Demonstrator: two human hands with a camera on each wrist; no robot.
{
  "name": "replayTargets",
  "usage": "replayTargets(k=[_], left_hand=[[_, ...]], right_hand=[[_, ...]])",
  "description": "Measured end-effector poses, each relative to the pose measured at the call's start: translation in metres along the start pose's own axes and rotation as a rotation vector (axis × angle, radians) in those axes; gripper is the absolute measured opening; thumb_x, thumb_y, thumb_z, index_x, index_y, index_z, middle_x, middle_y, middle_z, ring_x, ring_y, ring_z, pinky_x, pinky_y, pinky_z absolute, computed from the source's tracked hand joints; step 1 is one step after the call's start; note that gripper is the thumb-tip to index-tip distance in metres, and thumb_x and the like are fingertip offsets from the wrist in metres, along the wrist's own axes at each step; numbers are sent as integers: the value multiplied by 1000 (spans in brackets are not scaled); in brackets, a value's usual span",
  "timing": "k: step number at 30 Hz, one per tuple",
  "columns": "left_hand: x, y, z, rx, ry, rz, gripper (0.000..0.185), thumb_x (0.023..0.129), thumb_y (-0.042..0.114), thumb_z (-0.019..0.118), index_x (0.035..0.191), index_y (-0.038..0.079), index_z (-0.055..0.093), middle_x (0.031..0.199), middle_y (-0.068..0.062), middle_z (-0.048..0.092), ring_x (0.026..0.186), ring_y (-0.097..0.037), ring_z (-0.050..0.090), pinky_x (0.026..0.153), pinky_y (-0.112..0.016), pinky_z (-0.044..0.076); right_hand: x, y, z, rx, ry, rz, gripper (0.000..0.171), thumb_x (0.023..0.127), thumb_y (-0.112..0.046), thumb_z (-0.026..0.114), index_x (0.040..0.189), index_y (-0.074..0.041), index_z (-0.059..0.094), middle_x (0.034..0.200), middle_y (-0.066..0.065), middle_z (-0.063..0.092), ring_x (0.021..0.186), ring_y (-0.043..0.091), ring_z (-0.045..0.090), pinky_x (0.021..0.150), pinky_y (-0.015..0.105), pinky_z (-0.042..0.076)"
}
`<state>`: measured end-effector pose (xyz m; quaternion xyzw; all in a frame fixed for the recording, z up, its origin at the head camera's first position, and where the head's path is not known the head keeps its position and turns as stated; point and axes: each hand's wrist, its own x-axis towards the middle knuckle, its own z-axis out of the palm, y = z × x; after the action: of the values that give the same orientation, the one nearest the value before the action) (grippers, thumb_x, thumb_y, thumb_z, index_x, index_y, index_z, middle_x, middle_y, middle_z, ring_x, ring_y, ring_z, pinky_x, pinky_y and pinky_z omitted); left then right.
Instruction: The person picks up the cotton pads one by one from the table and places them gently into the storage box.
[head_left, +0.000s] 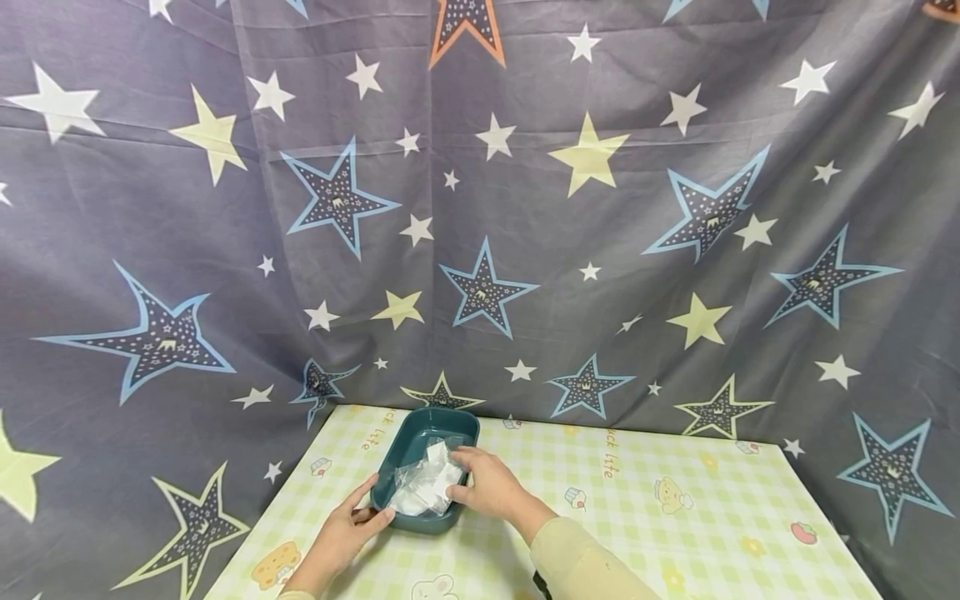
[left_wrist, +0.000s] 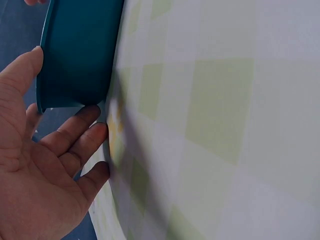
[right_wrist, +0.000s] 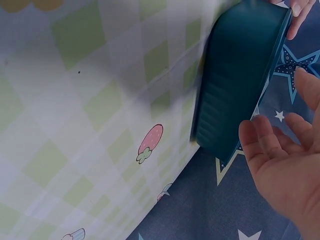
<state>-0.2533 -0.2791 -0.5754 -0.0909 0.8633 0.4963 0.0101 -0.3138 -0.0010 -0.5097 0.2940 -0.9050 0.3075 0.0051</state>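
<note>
While left hand (head_left: 347, 533) rests flat, fingers straight, against near end of teal tray (head_left: 400, 454), right hand (head_left: 487, 483) lies loose on clear plastic bags (head_left: 426, 487) inside tray. Checked tablecloth (head_left: 637, 533) underneath, cartoon pictures, orange writing too small to read. Star curtain (head_left: 480, 208) behind. Bags' contents hard to see.

orange lettering on the tablecloth (head_left: 637, 500) reads "lite"; the rest is illegible

A grey curtain (head_left: 525, 208) with white, yellow and blue stars hangs behind the table (head_left: 675, 517). The table has a green checked cloth with small cartoon pictures.
</note>
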Motion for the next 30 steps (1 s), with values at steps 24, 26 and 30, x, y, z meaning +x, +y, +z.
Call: replayTargets(k=[24, 26, 30], left_hand=[[-1, 0, 0, 8, 8, -4, 86, 96, 49, 80, 166, 18, 43, 140, -35, 66, 130, -43, 68, 80, -34, 54], [-1, 0, 0, 12, 9, -2, 85, 96, 49, 80, 166, 18, 43, 140, -35, 66, 129, -43, 68, 81, -35, 56], [-1, 0, 0, 2, 8, -1, 85, 96, 47, 80, 166, 18, 43, 139, -34, 67, 129, -43, 69, 82, -35, 56]], right_hand=[[-10, 3, 0, 59, -3, 8, 56, 95, -24, 82, 146, -7, 66, 149, 12, 66, 124, 29, 71, 110, 45, 55], [-13, 4, -2, 71, 5, 11, 55, 95, -24, 82, 145, -7, 66, 148, 12, 67, 124, 32, 71, 109, 46, 55], [-20, 14, -3, 85, 16, 23, 55, 95, -24, 81, 144, -6, 66, 147, 14, 67, 124, 36, 71, 107, 49, 57]])
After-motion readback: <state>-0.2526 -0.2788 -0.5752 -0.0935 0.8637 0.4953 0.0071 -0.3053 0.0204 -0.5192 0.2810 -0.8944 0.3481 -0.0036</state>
